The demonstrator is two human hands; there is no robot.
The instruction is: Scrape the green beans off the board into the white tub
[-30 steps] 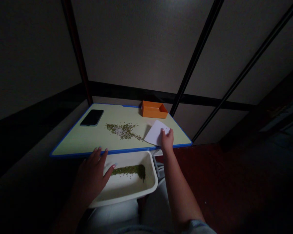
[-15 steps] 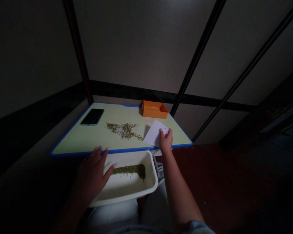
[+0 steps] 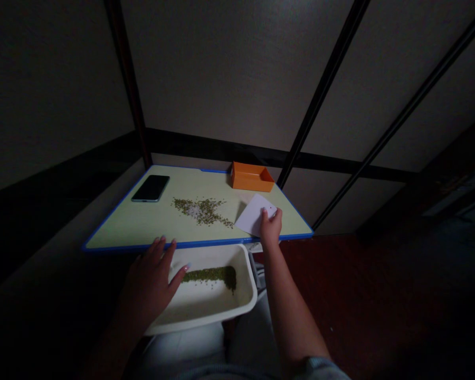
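Observation:
My right hand (image 3: 271, 228) pinches a white card (image 3: 254, 215) with a small hole near one corner, tilted over the tabletop's right front. Just left of the card, small green grains or seeds (image 3: 206, 211) lie scattered on the pale table (image 3: 142, 227), with a whitish patch among them. My left hand (image 3: 154, 274) rests with fingers spread over the left side of a white plastic tub (image 3: 206, 311), its fingertips near the table's blue edge. Inside the tub, more green grains (image 3: 216, 274) lie in a band, heaped at the right end.
A phone (image 3: 151, 188) with a dark screen lies at the table's back left. An orange open box (image 3: 252, 177) stands at the back right, close to the panelled wall (image 3: 229, 74). The tub sits over my lap, against the table's front edge. Reddish floor (image 3: 324, 285) shows to the right.
The view has shifted very slightly. The card and my right hand sit a touch farther right of the scattered grains; my left hand keeps its place.

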